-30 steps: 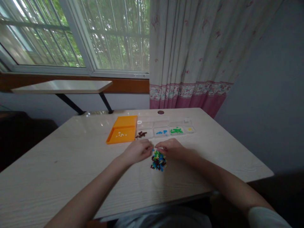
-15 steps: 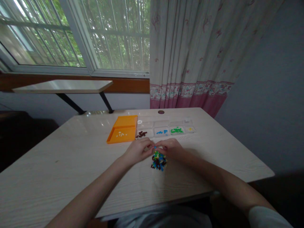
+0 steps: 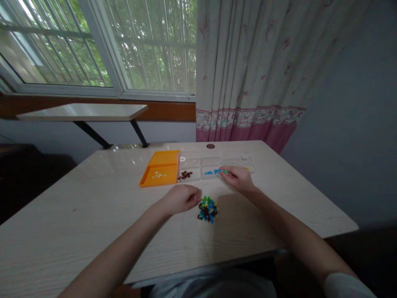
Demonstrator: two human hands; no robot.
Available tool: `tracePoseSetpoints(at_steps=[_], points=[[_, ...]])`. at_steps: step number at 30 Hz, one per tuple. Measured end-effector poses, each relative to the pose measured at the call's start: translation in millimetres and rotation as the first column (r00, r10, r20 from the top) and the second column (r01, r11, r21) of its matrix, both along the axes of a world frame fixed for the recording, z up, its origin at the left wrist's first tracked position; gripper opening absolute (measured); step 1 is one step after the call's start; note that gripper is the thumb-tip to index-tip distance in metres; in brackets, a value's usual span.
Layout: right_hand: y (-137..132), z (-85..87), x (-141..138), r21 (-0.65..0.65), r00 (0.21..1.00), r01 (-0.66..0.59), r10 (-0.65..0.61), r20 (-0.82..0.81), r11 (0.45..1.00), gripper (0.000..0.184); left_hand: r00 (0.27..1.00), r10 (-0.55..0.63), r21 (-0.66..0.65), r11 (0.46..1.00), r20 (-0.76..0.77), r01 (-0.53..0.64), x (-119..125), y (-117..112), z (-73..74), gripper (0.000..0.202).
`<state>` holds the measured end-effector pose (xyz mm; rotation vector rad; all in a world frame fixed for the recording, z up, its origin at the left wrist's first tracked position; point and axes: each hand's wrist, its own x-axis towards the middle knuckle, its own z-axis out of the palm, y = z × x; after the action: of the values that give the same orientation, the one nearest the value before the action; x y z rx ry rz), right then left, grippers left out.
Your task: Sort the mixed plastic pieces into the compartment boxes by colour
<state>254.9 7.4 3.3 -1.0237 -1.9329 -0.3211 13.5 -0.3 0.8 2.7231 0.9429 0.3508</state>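
Observation:
A mixed pile of small blue, green, brown and pale yellow plastic pieces (image 3: 208, 210) lies on the table. My left hand (image 3: 181, 199) rests just left of it with curled fingers; whatever they may hold is hidden. My right hand (image 3: 238, 178) reaches over the clear box, its thumb and fingertips closed at the blue pieces (image 3: 209, 173). Anything between those fingertips is too small to make out. Some green pieces (image 3: 226, 171) show beside the fingers, while the hand covers most of their compartment. Brown pieces (image 3: 186, 175) sit in the compartment to the left.
An open orange case (image 3: 163, 159) with several white pieces (image 3: 159, 175) adjoins the clear box (image 3: 211, 161). At the far right of the box, a yellow piece (image 3: 249, 168) shows. A raised shelf (image 3: 83, 111) on black legs stands at the back left of the table (image 3: 102, 211).
My right hand has left my left hand above the pile and moved forward and right to the clear box. My left hand has stayed nearly in place, its fingers curled in.

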Motion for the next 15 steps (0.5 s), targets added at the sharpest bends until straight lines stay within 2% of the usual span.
tracePoseSetpoints(at_steps=[9, 12, 15], points=[[-1.1, 2.2, -0.8, 0.009, 0.997, -0.036, 0.036, -0.072, 0.999, 0.023, 0.999, -0.02, 0.007, 1.0, -0.029, 0.02, -3.4, 3.4, -5.0, 0.022], [0.2, 1.4, -0.3, -0.066, 0.997, -0.038, 0.033, -0.076, 0.997, 0.024, 0.999, -0.015, 0.02, 1.0, -0.042, 0.016, -4.3, 3.9, -6.1, 0.022], [6.7, -5.3, 2.9, -0.219, 0.999, 0.001, -0.013, -0.052, 0.976, 0.024, 0.998, -0.004, 0.028, 1.0, -0.056, 0.005, -4.9, 4.3, -6.7, 0.021]])
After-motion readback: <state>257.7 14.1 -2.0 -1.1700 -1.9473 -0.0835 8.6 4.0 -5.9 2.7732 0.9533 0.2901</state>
